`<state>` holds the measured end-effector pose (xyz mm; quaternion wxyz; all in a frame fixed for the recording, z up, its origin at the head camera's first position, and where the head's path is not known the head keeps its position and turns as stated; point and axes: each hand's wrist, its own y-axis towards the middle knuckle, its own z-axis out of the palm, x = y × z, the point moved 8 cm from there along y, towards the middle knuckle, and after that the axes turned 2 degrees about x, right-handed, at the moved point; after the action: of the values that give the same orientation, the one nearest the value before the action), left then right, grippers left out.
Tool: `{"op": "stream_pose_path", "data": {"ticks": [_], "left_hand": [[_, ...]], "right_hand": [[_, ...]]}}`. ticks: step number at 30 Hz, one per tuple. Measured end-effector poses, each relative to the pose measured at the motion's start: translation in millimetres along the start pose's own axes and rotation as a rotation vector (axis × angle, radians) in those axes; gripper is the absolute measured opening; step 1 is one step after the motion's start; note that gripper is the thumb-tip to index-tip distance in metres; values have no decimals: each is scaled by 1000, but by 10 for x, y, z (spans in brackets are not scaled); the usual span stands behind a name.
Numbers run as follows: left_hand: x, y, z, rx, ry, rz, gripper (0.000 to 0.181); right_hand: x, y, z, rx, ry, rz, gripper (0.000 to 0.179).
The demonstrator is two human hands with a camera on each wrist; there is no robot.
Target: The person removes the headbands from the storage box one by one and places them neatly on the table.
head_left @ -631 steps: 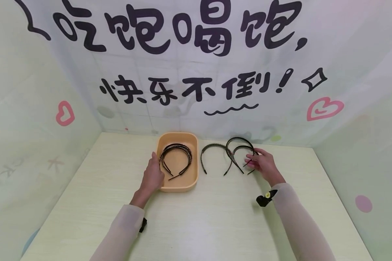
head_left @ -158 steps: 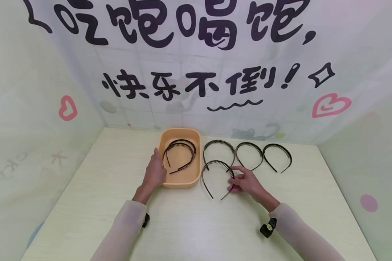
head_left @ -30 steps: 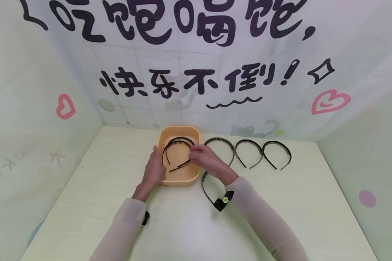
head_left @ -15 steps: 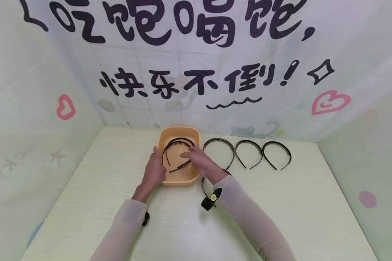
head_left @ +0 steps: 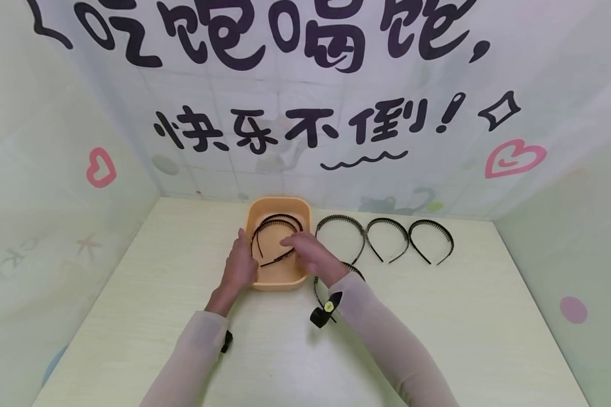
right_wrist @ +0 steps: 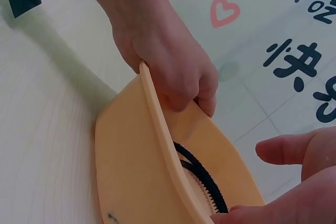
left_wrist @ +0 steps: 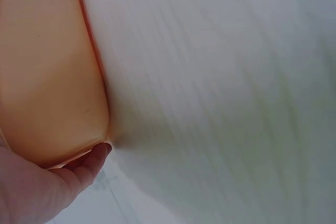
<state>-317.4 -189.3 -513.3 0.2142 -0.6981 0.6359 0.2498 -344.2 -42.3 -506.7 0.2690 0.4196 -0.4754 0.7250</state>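
Observation:
My left hand [head_left: 239, 265] grips the left wall of an orange plastic bin [head_left: 280, 285], its fingers hooked under the bin's outside in the left wrist view. Two black toothed headbands [head_left: 280, 224] lie inside, overlapping. My right hand [head_left: 313, 254] reaches over the bin's right rim, partly covering the headbands' right ends. In the right wrist view its thumb [right_wrist: 283, 150] stands apart from the fingers [right_wrist: 283, 203], which dip over the rim next to the headbands. Whether the fingertips touch a headband is hidden.
Right of the bin, three headbands stand in a row: a left one [head_left: 340, 218], a middle one [head_left: 387, 221] and a right one [head_left: 431, 224]. Another headband [head_left: 355, 269] lies in front, partly under my right wrist. A printed curtain [head_left: 285, 169] hangs behind the table [head_left: 295, 362].
Since 21 seconds ago, headbands were set out in a row, and fewer lie in the bin. My right hand moved from the front headband into the bin; its thumb has spread.

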Motion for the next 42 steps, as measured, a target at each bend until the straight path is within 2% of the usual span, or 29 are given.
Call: {"op": "stream_pose_path", "data": {"ticks": [4,8,10,14,16,21,28,32,42], "left_hand": [[3,-2,-4,-7,8,4,75],[-6,-1,-15,-20,7,16,74],[-7,1,-17,-24,6,17,74],[-7,-5,-11,-19,-1,17,75],[-7,-8,-10,-17,-8,15,75],[-15,-14,-7,-11,-21,13,75],[-9,-20,-19,-5,-28,-5,76],[-3,-20,-29,-11,-22,-9,76],[-11,-18,-11,-9,-15,-2,75]], "right_hand": [[24,-23,20,-1,-63,-17,76],[67,-48,9,-40,-121,-44,70],[87,-53,4,-57,-125,-60,60],[112,-40,7,-72,-70,-91,34],[121,-32,7,-88,-30,-102,37],[127,-14,-37,-166,30,-114,68],[124,19,-110,-235,122,-125,69],[124,26,-119,-243,121,-125,65],[131,35,-148,-272,98,-146,43]]}}
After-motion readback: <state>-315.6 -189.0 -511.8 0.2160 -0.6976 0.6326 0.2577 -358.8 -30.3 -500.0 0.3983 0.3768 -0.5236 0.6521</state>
